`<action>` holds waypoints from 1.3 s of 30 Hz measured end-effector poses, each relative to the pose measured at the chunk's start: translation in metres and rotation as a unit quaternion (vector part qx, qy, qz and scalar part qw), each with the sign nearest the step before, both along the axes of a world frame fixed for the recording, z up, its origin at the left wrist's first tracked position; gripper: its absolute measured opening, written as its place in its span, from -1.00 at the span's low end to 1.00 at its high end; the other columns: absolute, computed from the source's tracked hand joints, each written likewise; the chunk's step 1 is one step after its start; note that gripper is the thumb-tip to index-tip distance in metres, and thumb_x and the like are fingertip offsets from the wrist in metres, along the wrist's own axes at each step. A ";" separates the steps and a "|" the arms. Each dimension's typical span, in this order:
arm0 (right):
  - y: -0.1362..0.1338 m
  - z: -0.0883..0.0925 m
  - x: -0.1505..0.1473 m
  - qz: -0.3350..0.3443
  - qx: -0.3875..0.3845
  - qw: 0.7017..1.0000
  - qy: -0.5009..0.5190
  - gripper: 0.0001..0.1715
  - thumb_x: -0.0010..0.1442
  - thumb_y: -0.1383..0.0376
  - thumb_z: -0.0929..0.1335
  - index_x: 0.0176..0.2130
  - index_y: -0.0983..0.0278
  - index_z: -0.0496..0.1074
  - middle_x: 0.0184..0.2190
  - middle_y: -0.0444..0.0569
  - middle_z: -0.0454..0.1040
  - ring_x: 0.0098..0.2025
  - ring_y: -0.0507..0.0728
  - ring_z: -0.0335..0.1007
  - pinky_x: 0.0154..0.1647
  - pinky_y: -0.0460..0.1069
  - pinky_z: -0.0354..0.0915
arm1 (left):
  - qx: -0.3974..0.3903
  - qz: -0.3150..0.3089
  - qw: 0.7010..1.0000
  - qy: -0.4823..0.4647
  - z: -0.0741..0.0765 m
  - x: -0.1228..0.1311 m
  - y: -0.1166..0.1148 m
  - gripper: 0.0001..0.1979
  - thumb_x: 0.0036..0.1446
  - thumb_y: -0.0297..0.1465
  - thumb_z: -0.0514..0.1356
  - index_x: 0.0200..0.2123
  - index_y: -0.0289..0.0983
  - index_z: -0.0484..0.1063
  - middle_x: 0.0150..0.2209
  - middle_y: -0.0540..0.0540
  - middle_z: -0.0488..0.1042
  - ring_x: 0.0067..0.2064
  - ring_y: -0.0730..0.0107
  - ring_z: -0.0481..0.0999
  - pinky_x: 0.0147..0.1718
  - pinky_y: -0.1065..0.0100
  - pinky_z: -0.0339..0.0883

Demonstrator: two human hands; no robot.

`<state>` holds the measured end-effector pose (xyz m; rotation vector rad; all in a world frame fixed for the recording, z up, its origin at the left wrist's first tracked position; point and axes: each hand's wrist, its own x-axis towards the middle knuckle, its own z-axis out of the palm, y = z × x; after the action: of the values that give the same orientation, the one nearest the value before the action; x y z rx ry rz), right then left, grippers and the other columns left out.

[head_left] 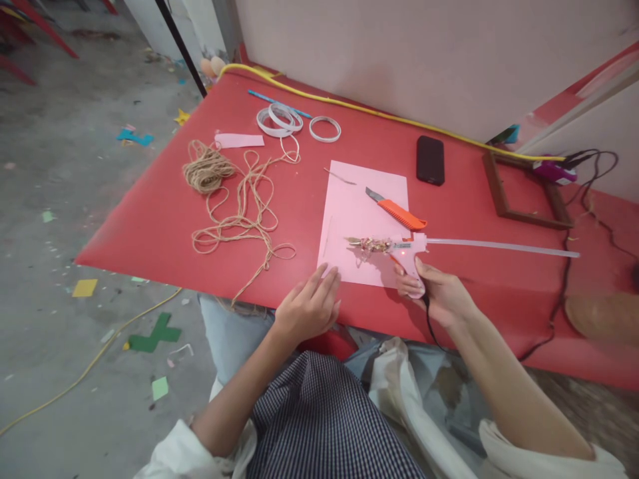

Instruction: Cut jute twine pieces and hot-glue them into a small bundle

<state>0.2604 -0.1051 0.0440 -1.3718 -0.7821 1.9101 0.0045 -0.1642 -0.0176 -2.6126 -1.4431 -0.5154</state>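
My right hand (439,296) grips a pink hot glue gun (409,256) by its handle, and a long translucent glue stick (499,246) runs out of its back. Glue residue and bits of twine crust the nozzle. The gun hangs just over a pink paper sheet (357,199). My left hand (307,306) rests with its fingertips on the sheet's lower left corner. An orange utility knife (401,214) lies on the sheet above the gun, its blade pointing up and left. A loose tangle of jute twine (208,166) lies to the left.
The red tabletop (150,226) holds white tape rolls (279,120), a pink paper strip (238,140), a blue pen (274,102), a black phone (430,159) and a wooden frame (519,199). A yellow cable (379,110) runs along the wall. Paper scraps litter the concrete floor (64,199).
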 end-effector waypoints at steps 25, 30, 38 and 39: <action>-0.004 -0.010 0.020 -0.027 -0.110 0.952 0.285 -0.59 0.20 0.31 0.43 -0.39 0.21 0.07 -0.65 -0.35 -0.05 -0.68 -0.09 -0.20 -0.53 -0.20 0.18 | 0.073 0.005 0.997 -0.012 -0.002 0.001 0.001 -0.57 0.33 -0.38 0.04 0.17 -0.35 0.50 0.19 -0.17 0.51 0.20 0.23 0.52 -0.08 0.31 0.43; -0.005 -0.006 0.009 -0.072 -0.018 0.985 0.153 -0.72 0.26 0.16 0.41 -0.36 0.21 0.26 -0.62 -0.26 0.07 -0.63 -0.05 -0.07 -0.52 -0.13 0.23 | 0.085 0.007 0.996 -0.008 -0.002 0.001 0.001 -0.57 0.33 -0.38 0.04 0.15 -0.37 0.50 0.19 -0.16 0.51 0.19 0.23 0.53 -0.07 0.29 0.43; -0.003 -0.007 -0.006 -0.070 0.051 0.996 0.025 -0.60 0.16 -0.03 0.43 -0.22 0.24 0.50 -0.46 -0.10 0.40 -0.62 -0.04 -0.01 -0.58 -0.03 0.12 | 0.076 -0.004 0.997 -0.031 -0.003 -0.001 0.003 -0.58 0.32 -0.39 0.07 0.17 -0.31 0.50 0.18 -0.19 0.52 0.19 0.21 0.52 -0.06 0.32 0.41; -0.003 -0.009 -0.008 -0.069 0.058 0.996 0.028 -0.59 0.16 -0.04 0.43 -0.23 0.23 0.50 -0.47 -0.11 0.40 -0.62 -0.04 -0.02 -0.57 -0.03 0.11 | 0.083 -0.006 0.996 -0.037 -0.003 -0.001 0.004 -0.60 0.31 -0.40 0.09 0.15 -0.31 0.51 0.17 -0.19 0.54 0.18 0.21 0.53 -0.06 0.32 0.40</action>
<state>0.2519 -0.1078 0.0351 -1.2632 -0.7404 1.7616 0.0034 -0.1602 -0.0206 -2.4984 -1.3422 -0.7085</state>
